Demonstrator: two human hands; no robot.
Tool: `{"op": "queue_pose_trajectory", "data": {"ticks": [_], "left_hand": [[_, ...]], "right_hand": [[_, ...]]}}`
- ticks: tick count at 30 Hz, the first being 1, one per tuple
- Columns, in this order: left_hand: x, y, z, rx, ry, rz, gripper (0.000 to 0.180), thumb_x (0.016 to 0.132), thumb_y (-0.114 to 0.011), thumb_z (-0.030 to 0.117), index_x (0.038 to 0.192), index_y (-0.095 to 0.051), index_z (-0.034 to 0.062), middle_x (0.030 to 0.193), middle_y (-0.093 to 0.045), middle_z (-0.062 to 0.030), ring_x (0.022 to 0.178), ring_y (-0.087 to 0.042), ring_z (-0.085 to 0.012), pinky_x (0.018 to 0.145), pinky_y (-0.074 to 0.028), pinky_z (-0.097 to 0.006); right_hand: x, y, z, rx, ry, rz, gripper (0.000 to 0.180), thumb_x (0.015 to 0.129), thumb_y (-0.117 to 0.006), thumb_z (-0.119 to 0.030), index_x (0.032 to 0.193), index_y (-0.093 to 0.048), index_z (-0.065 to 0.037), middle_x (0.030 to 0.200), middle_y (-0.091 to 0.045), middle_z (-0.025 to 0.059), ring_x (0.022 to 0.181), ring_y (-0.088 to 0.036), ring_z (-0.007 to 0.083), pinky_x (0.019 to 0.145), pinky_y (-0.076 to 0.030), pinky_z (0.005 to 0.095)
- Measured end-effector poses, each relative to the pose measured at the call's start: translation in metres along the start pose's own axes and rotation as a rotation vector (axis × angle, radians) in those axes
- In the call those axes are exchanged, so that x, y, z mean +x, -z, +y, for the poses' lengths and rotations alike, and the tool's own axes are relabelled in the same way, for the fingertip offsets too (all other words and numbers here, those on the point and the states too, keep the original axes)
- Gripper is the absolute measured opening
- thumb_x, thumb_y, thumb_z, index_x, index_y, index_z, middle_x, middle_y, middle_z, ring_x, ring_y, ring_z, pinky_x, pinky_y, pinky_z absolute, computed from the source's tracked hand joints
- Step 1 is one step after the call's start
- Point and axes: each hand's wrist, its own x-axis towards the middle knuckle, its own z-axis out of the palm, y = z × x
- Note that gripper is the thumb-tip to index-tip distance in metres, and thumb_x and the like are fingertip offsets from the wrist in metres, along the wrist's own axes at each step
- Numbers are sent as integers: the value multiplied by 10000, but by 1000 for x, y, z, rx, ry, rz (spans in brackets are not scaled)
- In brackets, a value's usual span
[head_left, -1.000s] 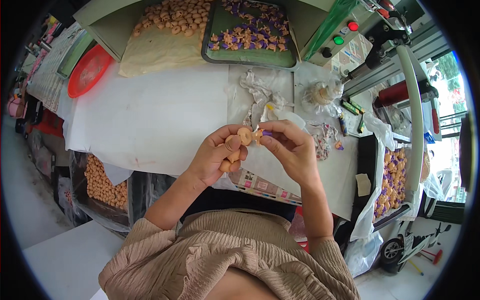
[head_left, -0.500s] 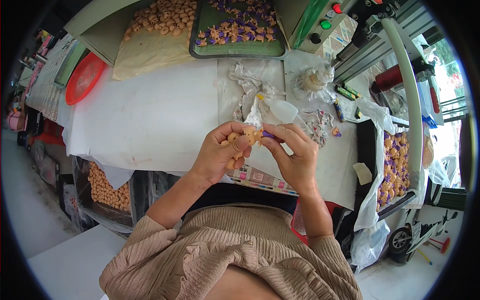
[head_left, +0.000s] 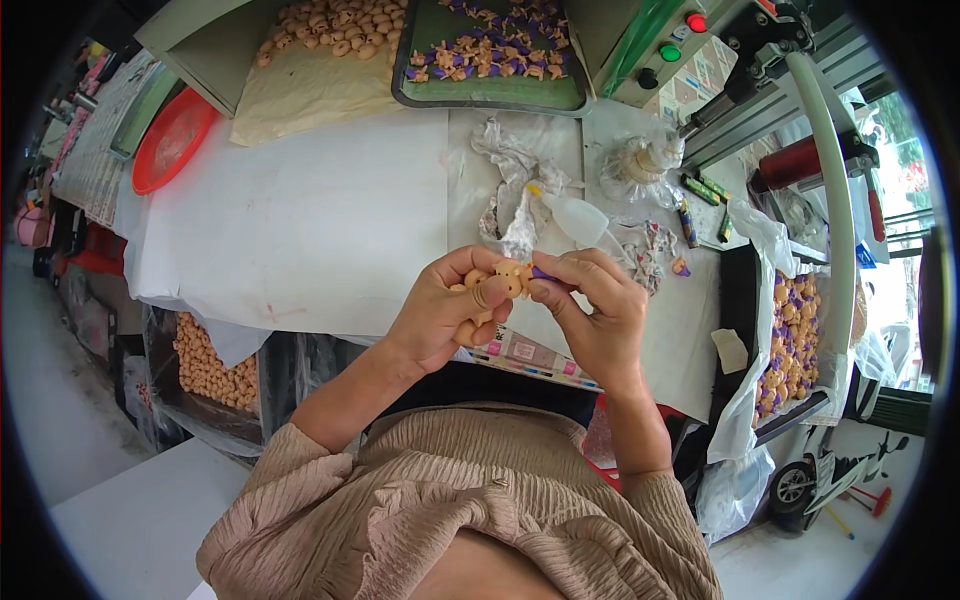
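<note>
Head view: hands meet above the counter edge.
Left hand: fingers curled around a tan figure.
Right hand: fingers pinch a purple piece against it.
Progress: seemingly mid-fitting; beyond the figure, tray holds finished ones, loose tan figures remain.

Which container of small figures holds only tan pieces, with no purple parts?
The crate under the table, at the person's left. Its figures are all tan, while the green tray and the black tray hold tan pieces with purple.

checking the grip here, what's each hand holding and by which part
The left hand wraps several small tan figure pieces, one pinched at its body. The right hand pinches a small purple piece at its end against that figure.
</note>
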Motion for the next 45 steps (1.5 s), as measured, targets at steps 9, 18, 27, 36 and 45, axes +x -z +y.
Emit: {"op": "queue_pose_trajectory", "data": {"ticks": [9, 18, 27, 36, 45], "left_hand": [[4, -4, 3, -18, 54, 58, 215, 846, -715, 171, 986, -597, 58, 849, -611, -65, 670, -556, -96, 435, -428, -187], [15, -9, 14, 308, 50, 60, 176, 844, -711, 110, 965, -610, 30, 774, -614, -67, 533, -528, -74, 409, -417, -185], [22, -26, 11, 232, -30, 26, 222, 828, -723, 57, 1019, -614, 23, 833, -615, -43, 628, -531, -52, 459, -425, -189], [23, -30, 10, 569, -345, -177, 287, 847, -701, 46, 1092, -559, -1, 922, -600, -42, 825, -563, -78, 747, -465, -231], [20, -29, 4, 525, -194, -192, 233, 900, -645, 93, 1097, -544, 22, 862, -611, -50, 682, -555, -63, 522, -438, -201]], "right_hand": [[3, 1, 12, 46, -13, -29, 248, 741, -737, 33, 984, -699, 8, 800, -652, 75, 720, -639, 140, 655, -509, 248], [3, 7, 19, 133, -55, -43, 232, 739, -719, 69, 964, -695, 16, 812, -651, 74, 722, -643, 143, 659, -519, 244], [1, 24, 13, 5, 31, 14, 220, 750, -736, 33, 964, -698, -2, 815, -662, 82, 740, -658, 150, 648, -523, 255], [0, 51, 6, -247, 39, -214, 193, 829, -694, -91, 999, -648, -14, 783, -622, 120, 687, -642, 240, 592, -495, 331], [-7, 43, 9, -206, 23, -284, 160, 919, -574, -155, 915, -588, 5, 749, -573, 143, 644, -577, 313, 586, -458, 369]]}}
